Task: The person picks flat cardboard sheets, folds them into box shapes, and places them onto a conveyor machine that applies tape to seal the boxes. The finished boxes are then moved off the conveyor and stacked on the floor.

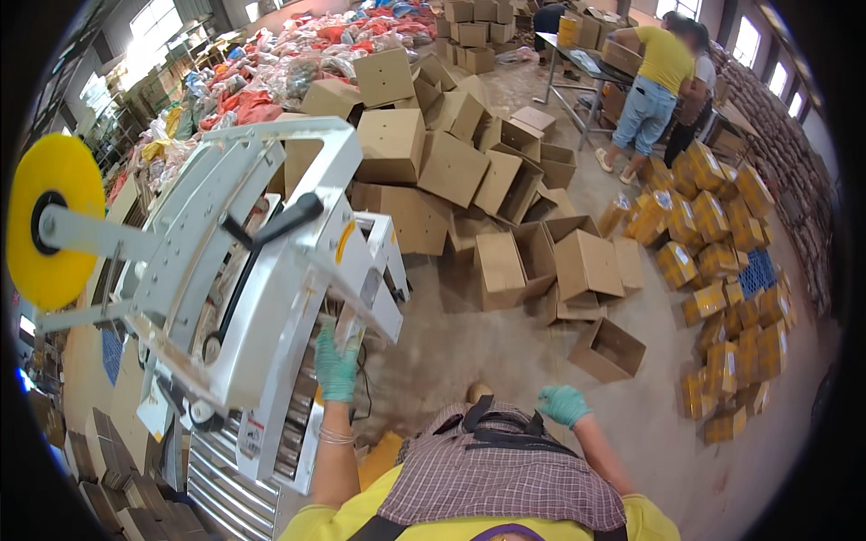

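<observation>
Head view: white machine (pixel 271 298) at near left, tilted across the scene. Big yellow tape roll (pixel 79 221) on its far-left arm, crank (pixel 287 224) with black grip on top. Metal rollers (pixel 230 491) run below, at the near end.

Left hand (pixel 336 368), teal glove, at the machine's right side, fingers stretched toward the far side, slightly apart. Can't tell if they grip or just touch; fingertips blend into the machine parts. Bands round the left wrist.

Right hand (pixel 564 406), teal glove, in the air right of the apron (pixel 505 478), well apart from the machine. Fingers loosely curled; palm side hidden, can't tell if it holds anything. Open box (pixel 609 350) on the floor just beyond it.

Far middle: big loose pile of brown boxes (pixel 451 167), many open, lying at all angles, spilling nearer toward the open box. Far left: heap of bags (pixel 271 86), mostly white and red.

Right: stacked yellow-taped parcels (pixel 722 361), blue pallet (pixel 758 273) showing among them. Far right: co-worker in yellow shirt (pixel 663 59) and jeans at a table (pixel 591 106), another person close beside. Brown stack (pixel 776 135) lines the right wall. Near left corner: flat cardboard (pixel 113 446) in bundles.
</observation>
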Demonstrator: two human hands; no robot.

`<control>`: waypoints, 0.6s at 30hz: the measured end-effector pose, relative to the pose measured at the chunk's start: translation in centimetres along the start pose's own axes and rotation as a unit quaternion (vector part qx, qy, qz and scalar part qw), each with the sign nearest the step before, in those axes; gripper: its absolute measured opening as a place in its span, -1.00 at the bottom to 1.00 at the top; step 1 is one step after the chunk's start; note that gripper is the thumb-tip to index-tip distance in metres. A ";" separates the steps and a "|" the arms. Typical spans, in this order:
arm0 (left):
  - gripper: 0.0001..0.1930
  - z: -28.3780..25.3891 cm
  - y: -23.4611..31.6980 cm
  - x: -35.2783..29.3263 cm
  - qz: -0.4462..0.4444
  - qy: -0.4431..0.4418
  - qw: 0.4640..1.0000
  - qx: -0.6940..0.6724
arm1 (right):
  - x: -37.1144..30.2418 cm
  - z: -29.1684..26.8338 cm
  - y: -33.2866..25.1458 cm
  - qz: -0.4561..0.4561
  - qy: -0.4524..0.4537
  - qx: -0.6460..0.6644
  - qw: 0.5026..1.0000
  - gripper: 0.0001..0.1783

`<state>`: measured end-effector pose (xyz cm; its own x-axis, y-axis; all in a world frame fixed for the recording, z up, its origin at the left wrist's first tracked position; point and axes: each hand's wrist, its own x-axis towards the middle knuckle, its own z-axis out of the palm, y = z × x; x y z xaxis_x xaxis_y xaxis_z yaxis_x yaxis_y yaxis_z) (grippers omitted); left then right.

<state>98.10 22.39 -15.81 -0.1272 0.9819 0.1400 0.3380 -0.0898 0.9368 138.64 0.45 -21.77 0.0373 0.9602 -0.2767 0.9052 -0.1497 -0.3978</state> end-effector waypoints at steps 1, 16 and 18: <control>-0.27 0.2 0.3 1.7 -0.020 0.037 0.994 0.102 | 2.8 -1.9 0.8 -0.025 0.013 -0.002 1.000 -0.80; -0.31 9.1 0.9 12.0 -0.141 0.122 0.981 -0.053 | 42.9 -12.3 -7.5 -0.244 -0.147 0.031 0.958 -0.67; -0.31 10.2 -0.5 13.4 -0.171 0.117 0.978 -0.034 | 46.0 -14.0 -5.2 -0.173 -0.206 -0.044 0.962 -0.64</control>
<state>105.79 37.31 -17.65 -0.4341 0.8925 -0.1224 0.1761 0.2173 0.9601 141.60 48.66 -20.16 -0.4276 0.7718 -0.4706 0.8659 0.2003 -0.4583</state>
